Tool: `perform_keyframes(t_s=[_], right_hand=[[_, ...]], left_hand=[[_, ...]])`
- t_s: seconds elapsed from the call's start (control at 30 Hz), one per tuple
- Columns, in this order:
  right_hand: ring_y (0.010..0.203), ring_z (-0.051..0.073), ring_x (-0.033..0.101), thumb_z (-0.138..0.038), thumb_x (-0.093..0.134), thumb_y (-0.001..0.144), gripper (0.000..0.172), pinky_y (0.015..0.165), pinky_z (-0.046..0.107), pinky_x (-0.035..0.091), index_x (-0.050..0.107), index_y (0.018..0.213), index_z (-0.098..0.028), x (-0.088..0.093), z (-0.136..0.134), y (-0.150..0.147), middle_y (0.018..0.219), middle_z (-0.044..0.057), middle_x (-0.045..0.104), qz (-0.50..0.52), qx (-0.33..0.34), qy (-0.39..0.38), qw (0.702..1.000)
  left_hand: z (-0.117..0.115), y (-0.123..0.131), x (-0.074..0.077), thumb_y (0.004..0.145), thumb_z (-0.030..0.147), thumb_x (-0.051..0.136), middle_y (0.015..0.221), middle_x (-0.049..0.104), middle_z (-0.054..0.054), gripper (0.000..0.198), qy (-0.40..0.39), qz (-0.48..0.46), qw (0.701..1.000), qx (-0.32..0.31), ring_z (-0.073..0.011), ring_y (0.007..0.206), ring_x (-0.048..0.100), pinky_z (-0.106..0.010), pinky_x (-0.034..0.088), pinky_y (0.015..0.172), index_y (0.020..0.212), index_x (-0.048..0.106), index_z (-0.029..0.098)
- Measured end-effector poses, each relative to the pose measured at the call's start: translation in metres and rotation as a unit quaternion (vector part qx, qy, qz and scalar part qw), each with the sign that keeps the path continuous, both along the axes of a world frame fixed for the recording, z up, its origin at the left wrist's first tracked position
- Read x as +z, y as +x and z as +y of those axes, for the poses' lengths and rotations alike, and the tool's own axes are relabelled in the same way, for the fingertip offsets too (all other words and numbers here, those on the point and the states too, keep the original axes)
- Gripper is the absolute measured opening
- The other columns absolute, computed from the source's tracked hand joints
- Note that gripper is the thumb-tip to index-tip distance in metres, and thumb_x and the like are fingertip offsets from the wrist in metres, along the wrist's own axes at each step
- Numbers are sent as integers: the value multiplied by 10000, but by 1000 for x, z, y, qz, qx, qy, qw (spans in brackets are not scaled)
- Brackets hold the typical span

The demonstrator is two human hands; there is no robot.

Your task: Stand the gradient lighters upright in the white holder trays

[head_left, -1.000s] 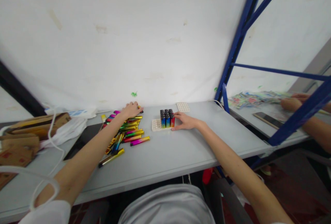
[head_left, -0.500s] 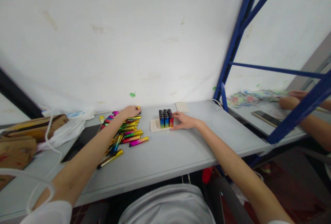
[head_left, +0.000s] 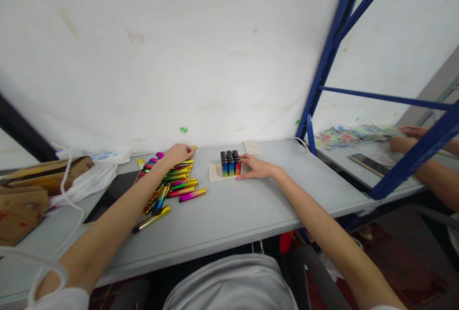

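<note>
My left hand [head_left: 176, 154] is closed in a pinch at the far end of a pile of shiny metallic-coloured tubes [head_left: 182, 183]. From its fingertips pokes the gold end of one tube [head_left: 194, 148]; the rest of it is hidden. My right hand [head_left: 255, 166] grips the right end of a white holed tray [head_left: 214, 173], thumb at the near corner and fingers beside the upright tubes. Several black-topped tubes [head_left: 230, 166], blue-green and red, stand close together in the tray's right part. The holes on its left side show no tubes.
Another white holed tray [head_left: 252, 147] lies near the wall. At left are a dark flat panel [head_left: 114, 196], a white plastic bag [head_left: 88, 183], cardboard [head_left: 25, 209] and a white cable [head_left: 66, 188]. A blue metal frame [head_left: 324, 66] rises at right, with a phone [head_left: 369, 164] and another person's arm [head_left: 435, 176] beyond.
The gold end of the tube at my left fingertips shows slightly more and points further up and right. My right hand stays at the tray.
</note>
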State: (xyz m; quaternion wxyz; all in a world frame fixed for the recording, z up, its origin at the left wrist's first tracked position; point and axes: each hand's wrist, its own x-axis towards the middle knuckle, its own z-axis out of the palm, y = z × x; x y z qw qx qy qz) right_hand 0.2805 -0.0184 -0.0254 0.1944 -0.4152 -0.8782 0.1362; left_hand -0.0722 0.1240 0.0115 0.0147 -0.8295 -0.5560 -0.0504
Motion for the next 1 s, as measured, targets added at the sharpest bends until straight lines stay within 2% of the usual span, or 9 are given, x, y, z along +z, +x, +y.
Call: perform_keyframes(t_s=[0.17, 0.37, 0.57, 0.67, 0.73, 0.83, 1.0], right_hand=[[1331, 343, 550, -664, 730, 838, 780, 1184, 499, 408, 589, 1420, -163, 2, -2, -1, 1450, 188, 550, -8, 1, 4, 1000], [1326, 339, 555, -656, 739, 834, 775, 1176, 491, 418, 596, 1413, -162, 0, 0, -1, 1448, 184, 558, -1, 5, 6, 1000], [1348, 337, 546, -671, 740, 824, 806, 1186, 475, 414, 586, 1428, -161, 1, 0, -2, 1449, 180, 561, -3, -1, 1, 1000], [1332, 337, 553, -665, 733, 835, 784, 1182, 473, 419, 602, 1405, -142, 2, -1, -2, 1445, 191, 558, -3, 3, 2, 1000], [1319, 335, 560, -653, 736, 840, 746, 1177, 478, 422, 621, 1378, -149, 2, -1, -2, 1436, 187, 563, 0, 8, 5, 1000], [1316, 329, 561, -645, 739, 843, 719, 1175, 474, 422, 629, 1365, -163, 1, 0, -2, 1428, 175, 569, 0, 12, 11, 1000], [1318, 332, 559, -665, 737, 833, 756, 1177, 467, 418, 622, 1378, -154, 0, 0, -2, 1425, 184, 574, 3, 8, 13, 1000]], left_hand=[[-5, 9, 8, 829, 536, 561, 1060, 786, -169, 467, 4, -6, 1000, 24, -352, 1033, 711, -390, 530, 877, 1015, 786, 172], [-10, 7, 17, 848, 466, 573, 1038, 791, -153, 417, 9, -30, 999, -8, -331, 995, 723, -374, 534, 888, 1039, 762, 148], [-22, -6, 35, 848, 405, 593, 1036, 791, -106, 332, 56, -186, 980, -47, -288, 997, 717, -384, 532, 947, 1023, 751, 171], [-35, -12, 44, 807, 469, 672, 923, 787, -99, 388, 20, -326, 944, -45, -271, 886, 723, -392, 572, 849, 1044, 741, 168], [-47, -13, 50, 764, 500, 734, 891, 777, -98, 415, -22, -423, 905, -50, -245, 815, 712, -382, 588, 789, 1003, 737, 162], [-69, -10, 54, 698, 513, 811, 877, 752, -82, 408, -57, -536, 841, -54, -205, 784, 693, -362, 597, 779, 873, 707, 159], [-104, 4, 48, 756, 461, 794, 876, 724, -62, 359, -158, -645, 745, -66, -204, 822, 710, -380, 601, 803, 892, 641, 165]])
